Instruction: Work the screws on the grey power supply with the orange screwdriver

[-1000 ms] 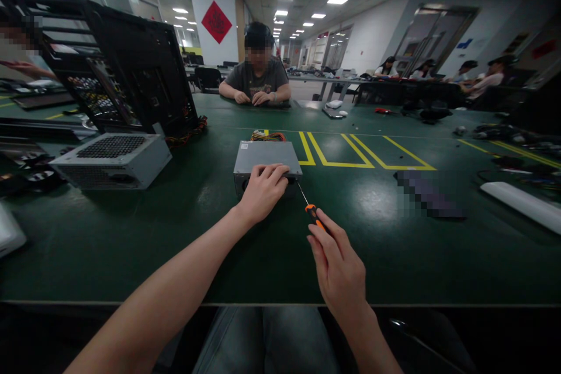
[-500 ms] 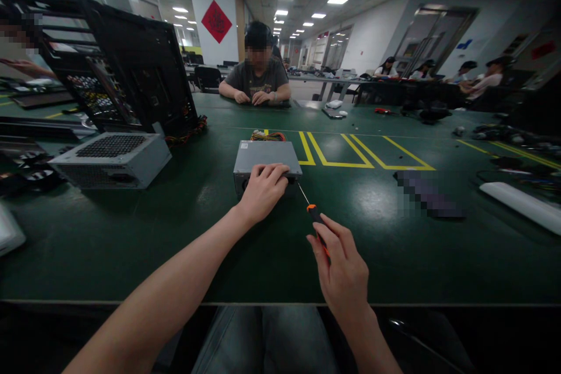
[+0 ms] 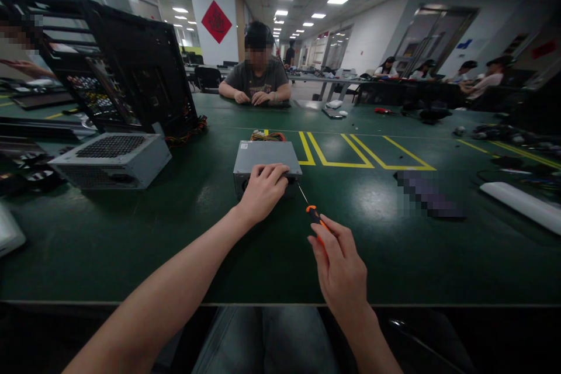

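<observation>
1. Green workbench [image 3: 131, 234]: I see it extend across the station, a person [image 3: 265, 79] seated at the far side.
2. Black computer case [image 3: 149, 82]: stands at the left of the bench.
3. Spare power supply unit [image 3: 151, 158]: sits just in front of the case, grille upward.
4. Grey power supply unit [image 3: 265, 153]: located at bench centre, directly ahead of me, label side up.
5. Right hand [image 3: 344, 263]: I have its fingers closed around the screwdriver handle.
6. Left hand [image 3: 265, 193]: partly open, fingers curved over the near top edge of the central unit; thumb hidden, so I cannot tell whether it grips.
7. Orange-and-black screwdriver [image 3: 311, 213]: shaft angled up-left to the unit's near face, right side; I cannot confirm tip engagement.
8. Cable bundle [image 3: 274, 137]: multicoloured, behind the central unit.
</observation>
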`<state>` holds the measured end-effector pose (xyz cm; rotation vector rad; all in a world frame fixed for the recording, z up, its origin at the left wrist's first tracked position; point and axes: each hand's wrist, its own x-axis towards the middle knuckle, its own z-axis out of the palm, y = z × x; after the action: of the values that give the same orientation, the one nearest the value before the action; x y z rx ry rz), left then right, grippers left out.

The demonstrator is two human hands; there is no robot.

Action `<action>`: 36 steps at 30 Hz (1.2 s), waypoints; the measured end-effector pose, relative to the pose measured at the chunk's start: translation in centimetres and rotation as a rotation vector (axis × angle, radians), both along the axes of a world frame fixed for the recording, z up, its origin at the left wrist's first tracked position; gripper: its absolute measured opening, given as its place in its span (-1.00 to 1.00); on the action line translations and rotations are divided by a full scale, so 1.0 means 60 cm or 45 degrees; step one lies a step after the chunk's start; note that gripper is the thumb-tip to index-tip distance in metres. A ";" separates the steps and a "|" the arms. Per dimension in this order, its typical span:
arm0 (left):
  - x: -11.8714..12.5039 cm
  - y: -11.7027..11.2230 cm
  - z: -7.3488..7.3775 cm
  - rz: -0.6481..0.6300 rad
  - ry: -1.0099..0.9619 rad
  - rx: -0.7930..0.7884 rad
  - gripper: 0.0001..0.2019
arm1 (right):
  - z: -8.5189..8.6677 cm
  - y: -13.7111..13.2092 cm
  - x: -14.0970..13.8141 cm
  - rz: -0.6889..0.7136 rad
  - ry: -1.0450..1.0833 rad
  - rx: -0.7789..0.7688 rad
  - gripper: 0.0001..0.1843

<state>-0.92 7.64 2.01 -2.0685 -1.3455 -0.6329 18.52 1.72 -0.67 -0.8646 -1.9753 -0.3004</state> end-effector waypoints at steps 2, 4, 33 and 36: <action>0.000 0.000 0.001 -0.003 -0.001 0.008 -0.84 | 0.000 -0.001 -0.001 0.004 -0.025 -0.038 -0.78; 0.001 -0.001 0.002 -0.002 -0.001 0.012 -0.84 | 0.001 -0.002 -0.004 0.032 -0.060 -0.075 -0.76; 0.000 -0.004 0.005 0.001 0.024 0.001 -0.84 | -0.002 -0.001 -0.002 0.042 -0.036 -0.034 -0.77; 0.000 -0.003 0.005 0.011 0.024 -0.001 -0.85 | 0.000 -0.004 -0.004 0.097 -0.077 -0.096 -0.74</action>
<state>-0.93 7.46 2.29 -2.0631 -1.3434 -0.6077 18.25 1.51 -0.67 -0.8342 -2.0819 -0.2114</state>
